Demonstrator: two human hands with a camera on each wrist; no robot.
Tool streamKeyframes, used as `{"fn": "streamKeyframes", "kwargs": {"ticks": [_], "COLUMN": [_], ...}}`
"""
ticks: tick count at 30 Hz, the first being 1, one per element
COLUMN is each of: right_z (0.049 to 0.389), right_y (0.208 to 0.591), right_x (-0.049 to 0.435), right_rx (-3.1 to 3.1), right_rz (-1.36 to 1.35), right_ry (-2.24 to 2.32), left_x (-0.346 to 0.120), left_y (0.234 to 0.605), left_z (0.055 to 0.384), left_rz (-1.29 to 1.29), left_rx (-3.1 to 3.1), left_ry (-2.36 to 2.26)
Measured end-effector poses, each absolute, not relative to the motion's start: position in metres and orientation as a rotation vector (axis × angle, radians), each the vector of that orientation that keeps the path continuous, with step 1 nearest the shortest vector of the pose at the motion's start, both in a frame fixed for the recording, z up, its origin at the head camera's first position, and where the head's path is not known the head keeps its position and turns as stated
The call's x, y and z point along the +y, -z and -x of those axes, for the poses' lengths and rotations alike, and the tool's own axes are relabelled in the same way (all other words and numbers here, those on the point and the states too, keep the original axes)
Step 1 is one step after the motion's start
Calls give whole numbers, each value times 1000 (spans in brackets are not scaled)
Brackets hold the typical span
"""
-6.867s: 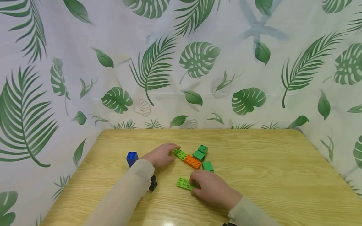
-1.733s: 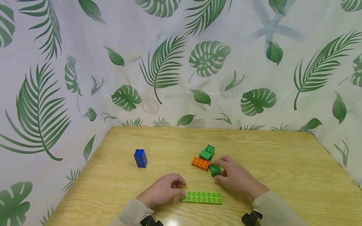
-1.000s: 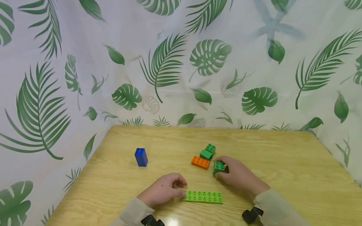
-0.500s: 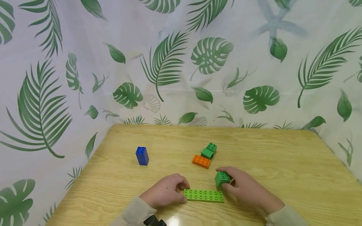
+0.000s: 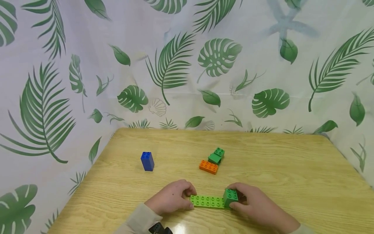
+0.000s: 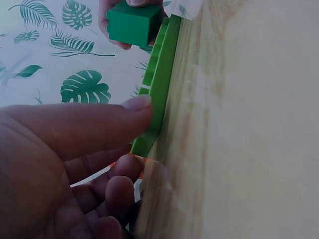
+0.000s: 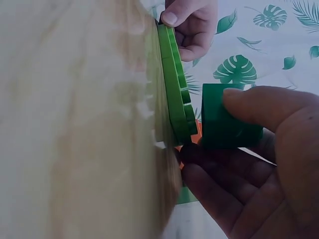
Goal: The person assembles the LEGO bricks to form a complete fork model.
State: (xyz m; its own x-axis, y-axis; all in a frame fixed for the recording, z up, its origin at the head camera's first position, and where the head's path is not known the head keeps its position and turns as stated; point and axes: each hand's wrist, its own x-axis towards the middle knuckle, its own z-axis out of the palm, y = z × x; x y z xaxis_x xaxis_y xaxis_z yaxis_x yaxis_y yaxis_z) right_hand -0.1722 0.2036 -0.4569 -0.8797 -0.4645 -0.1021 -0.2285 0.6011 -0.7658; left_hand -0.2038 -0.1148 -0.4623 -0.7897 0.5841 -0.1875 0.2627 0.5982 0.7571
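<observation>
Green plastic block (image 5: 230, 197), pinched by right hand (image 5: 252, 203), should be lowered squarely onto flat lime plastic strip (image 5: 206, 201), pinched by left hand (image 5: 171, 197).

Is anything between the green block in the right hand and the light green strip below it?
Nothing visible: the right hand holds the green block just above one end of the light green strip; the left hand grips the opposite end, off the path.

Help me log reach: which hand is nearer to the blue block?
Left. The left hand grips the lime strip, right of the blue block and closer to the camera; the right hand, holding a green block, is much farther right.
</observation>
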Motion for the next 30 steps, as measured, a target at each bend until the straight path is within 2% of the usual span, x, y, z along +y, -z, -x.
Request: {"fn": "streamKeyframes", "kwargs": {"ticks": [30], "right_z": [169], "right_y": [459], "right_x": [198], "right_rx": [2617], "right_rz": [599], "right_ry": [1040], "left_x": [-113], "left_y": [463], "left_z": [205], "left_rz": [-659], "left_rx": [2412], "left_ry": [-1033]}}
